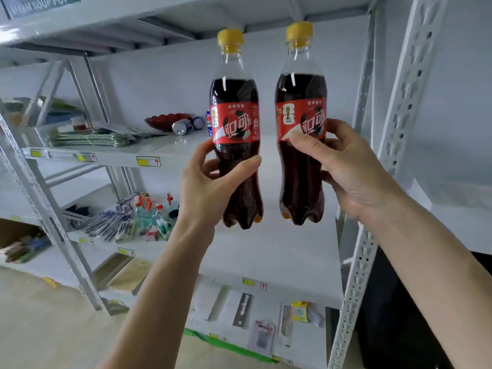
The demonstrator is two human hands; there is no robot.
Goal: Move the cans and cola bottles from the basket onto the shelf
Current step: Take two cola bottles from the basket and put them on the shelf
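2 bare forearms reach up from the near edge toward a white metal shelf unit (394,83). Left hand (210,187) grips the lower waist of a cola bottle (235,123), thumb at front, fingers curled round the back. Right hand (346,166) grips a 2nd cola bottle (302,115) at label height, thumb pressed on the red label. Both bottles are upright w/ yellow caps, dark cola inside, side by side but apart, held in the air in front of the middle shelf board (170,145). Far left on that board: 2 cans (187,125) lying on their sides, a 3rd can (209,121) upright just beside them, near a red dish (165,121). Lower shelves hold blurred small packets (119,222) and flat packs.
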